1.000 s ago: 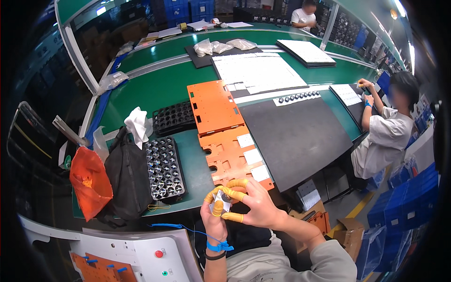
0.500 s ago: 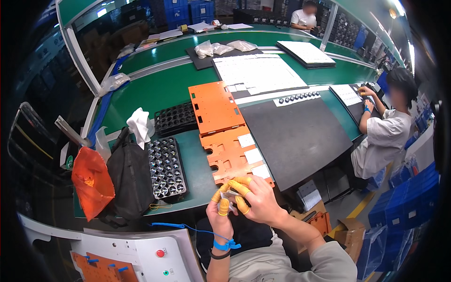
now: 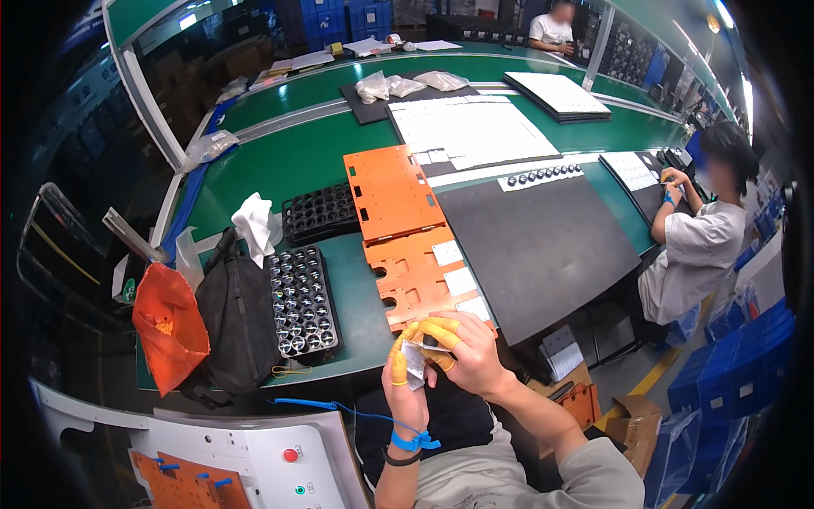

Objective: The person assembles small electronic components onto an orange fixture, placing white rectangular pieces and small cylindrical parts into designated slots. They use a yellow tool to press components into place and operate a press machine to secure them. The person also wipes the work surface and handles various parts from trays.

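Both hands meet at the near end of the orange fixture (image 3: 415,267), with yellow finger cots on several fingertips. Between them is a small whitish, flat piece (image 3: 414,363), partly covered by the fingers; its exact kind is unclear. My left hand (image 3: 407,399), with a blue wrist strap (image 3: 415,442), pinches it from the left. The fingers of my right hand (image 3: 471,356) bend over its upper right side. Just beyond them, three white square plates (image 3: 460,282) lie along the fixture's right side. An orange hinged panel (image 3: 390,193) extends behind it.
Left of the fixture stands a black tray (image 3: 329,346) of round, shiny parts, with another black tray (image 3: 315,214) behind. A black mat (image 3: 534,246) lies right. An orange bag (image 3: 170,327) and black bag (image 3: 242,322) hang at the left edge. A co-worker (image 3: 699,229) sits at right.
The fingers have shifted around the small piece, and more of its pale face shows now. Both hands stay close together. The whole view has moved slightly.
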`<state>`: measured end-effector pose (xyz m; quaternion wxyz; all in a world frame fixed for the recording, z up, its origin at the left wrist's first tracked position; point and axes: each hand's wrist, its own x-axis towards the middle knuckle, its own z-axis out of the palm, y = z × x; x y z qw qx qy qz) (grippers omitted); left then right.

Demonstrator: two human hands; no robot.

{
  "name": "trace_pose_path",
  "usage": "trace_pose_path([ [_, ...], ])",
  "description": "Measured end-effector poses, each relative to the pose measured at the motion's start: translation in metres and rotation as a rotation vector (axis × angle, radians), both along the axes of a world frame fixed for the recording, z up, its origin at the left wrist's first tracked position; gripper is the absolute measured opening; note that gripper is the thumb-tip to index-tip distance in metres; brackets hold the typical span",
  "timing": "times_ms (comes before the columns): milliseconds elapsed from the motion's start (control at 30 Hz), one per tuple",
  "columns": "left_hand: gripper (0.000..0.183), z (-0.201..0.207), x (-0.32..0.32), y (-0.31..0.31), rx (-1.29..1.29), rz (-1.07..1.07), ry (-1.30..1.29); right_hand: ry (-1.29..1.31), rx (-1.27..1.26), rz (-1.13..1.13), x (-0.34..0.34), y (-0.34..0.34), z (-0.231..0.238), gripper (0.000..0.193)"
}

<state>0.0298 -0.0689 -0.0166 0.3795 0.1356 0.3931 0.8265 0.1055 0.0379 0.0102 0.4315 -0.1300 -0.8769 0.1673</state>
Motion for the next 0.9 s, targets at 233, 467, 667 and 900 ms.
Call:
trace_pose_path([
  [233,0.044,-0.001,-0.014,-0.003,0.210,-0.098,-0.431,0.070,-0.117,0.035,0.005,0.000,0.009,0.040],
  [467,0.038,-0.005,-0.021,-0.002,0.092,-0.195,-0.340,0.109,-0.048,0.045,0.001,0.002,0.012,0.043],
  [667,0.047,-0.002,-0.012,-0.006,0.020,-0.291,-0.346,0.097,0.017,0.048,-0.003,-0.004,0.011,0.042],
  [900,0.052,-0.013,-0.014,-0.015,-0.015,-0.271,-0.219,0.056,0.067,0.146,-0.002,0.004,-0.004,0.050],
])
